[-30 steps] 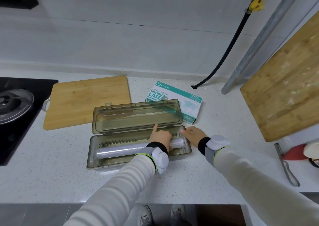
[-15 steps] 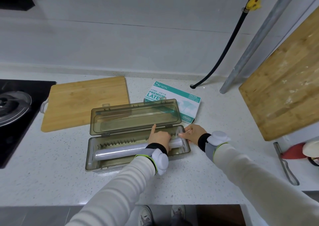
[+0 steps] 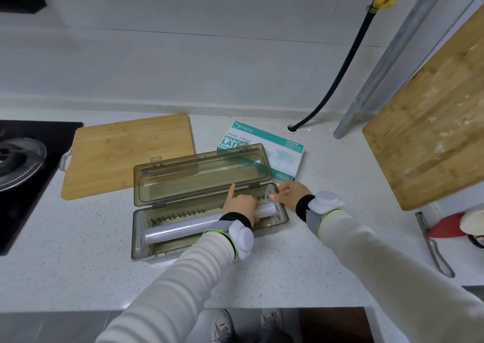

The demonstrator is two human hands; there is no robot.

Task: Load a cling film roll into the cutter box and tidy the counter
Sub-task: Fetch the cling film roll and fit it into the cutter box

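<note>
Cling film roll [image 3: 183,228] is laid lengthwise in the lower tray of the cutter box [image 3: 137,234], which is set on the counter [image 3: 78,277] with its smoky translucent lid [image 3: 199,175] swung back and open. The roll is covered toward its right end by the left grip [image 3: 241,204], whose fingers are curled over it while the forefinger is stretched out toward the lid's hinge edge. The right grip [image 3: 288,194] is closed narrowly on the box's right end, with the thumb inside by the roll's end and the fingers along the outer corner. The roll is seen to be glossy, whitish and translucent, and a toothed rail is set just behind it. A glove box [image 3: 285,154] is found just beyond the right grip, partly hidden by the lid, and a wooden cutting board [image 3: 125,154] lies beyond and to the left of the left grip.
</note>
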